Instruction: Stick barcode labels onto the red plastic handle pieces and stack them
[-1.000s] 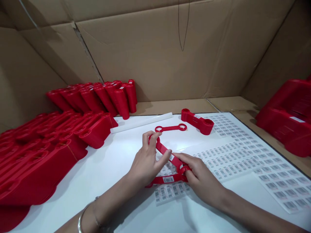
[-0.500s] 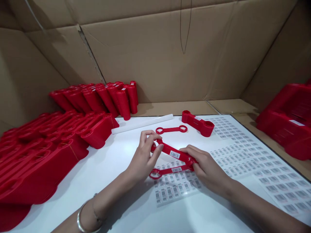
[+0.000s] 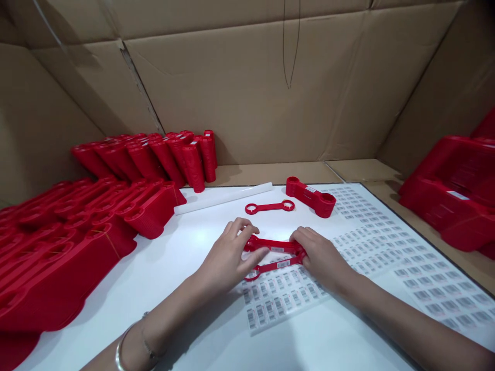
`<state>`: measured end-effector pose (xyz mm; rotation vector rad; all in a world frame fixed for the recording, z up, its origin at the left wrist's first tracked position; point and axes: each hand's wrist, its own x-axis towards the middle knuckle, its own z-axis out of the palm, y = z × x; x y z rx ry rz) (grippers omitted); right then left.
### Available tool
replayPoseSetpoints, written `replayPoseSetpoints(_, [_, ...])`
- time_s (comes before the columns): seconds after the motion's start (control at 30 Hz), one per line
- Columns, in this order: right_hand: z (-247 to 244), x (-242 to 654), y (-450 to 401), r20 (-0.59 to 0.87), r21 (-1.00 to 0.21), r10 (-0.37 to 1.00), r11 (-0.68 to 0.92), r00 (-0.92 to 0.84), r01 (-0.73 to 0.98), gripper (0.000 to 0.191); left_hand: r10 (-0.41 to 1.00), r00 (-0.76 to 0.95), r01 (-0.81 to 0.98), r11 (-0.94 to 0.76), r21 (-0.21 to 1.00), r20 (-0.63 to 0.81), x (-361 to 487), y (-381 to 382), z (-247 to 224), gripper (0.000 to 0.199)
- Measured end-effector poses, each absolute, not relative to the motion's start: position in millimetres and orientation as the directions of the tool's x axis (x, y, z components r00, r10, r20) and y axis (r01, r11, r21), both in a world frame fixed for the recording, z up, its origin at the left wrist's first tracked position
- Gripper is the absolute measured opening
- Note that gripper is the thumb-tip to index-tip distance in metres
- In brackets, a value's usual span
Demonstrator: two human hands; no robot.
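Note:
My left hand (image 3: 228,255) closes its thumb and fingers on the left end of a red plastic double-ring piece (image 3: 273,243) with a barcode label. My right hand (image 3: 324,260) grips the right end of that piece and of a second labelled red double-ring piece (image 3: 270,266) just nearer to me. The far ends of both are hidden by my right fingers. The second piece's left ring lies near my left thumb. Beneath them is a sheet of barcode labels (image 3: 276,306). A single flat double-ring piece (image 3: 269,207) lies just beyond my hands.
A stack of red double-ring pieces (image 3: 311,198) stands back right, beside more label sheets (image 3: 371,242). Many red stacks (image 3: 104,257) fill the left side, others (image 3: 436,206) the right. A white roll (image 3: 224,199) lies at the back, before cardboard walls (image 3: 247,93).
Both hands have lowered the upper red piece closer to the second one, and it now lies flatter. The gap between the two pieces has narrowed. My view has shifted slightly.

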<state>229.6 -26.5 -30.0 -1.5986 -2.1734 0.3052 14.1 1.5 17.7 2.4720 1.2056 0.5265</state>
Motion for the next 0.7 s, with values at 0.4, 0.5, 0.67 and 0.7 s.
replayPoseSetpoints(0.4, [-29, 232, -27, 0.387, -0.44, 0.891, 0.405, -0.237, 0.802, 0.029, 0.762, 0.603, 0.658, -0.643, 0.393, 0.237, 8, 4, 15, 0.032])
replayPoseSetpoints(0.5, [-26, 232, -27, 0.334, -0.455, 0.907, 0.393, -0.255, 0.799, 0.029, 0.739, 0.665, 0.604, -0.614, 0.507, 0.103, 8, 2, 23, 0.019])
replayPoseSetpoints(0.67, [-13, 241, -22, 0.285, -0.495, 0.918, 0.387, -0.276, 0.778, 0.029, 0.776, 0.615, 0.495, -0.519, 0.697, 0.14, 14, 2, 30, 0.022])
replayPoseSetpoints(0.7, [-8, 247, -20, 0.323, -0.523, 0.907, 0.408, -0.269, 0.748, 0.027, 0.798, 0.576, 0.449, -0.489, 0.748, 0.176, 15, 2, 29, 0.027])
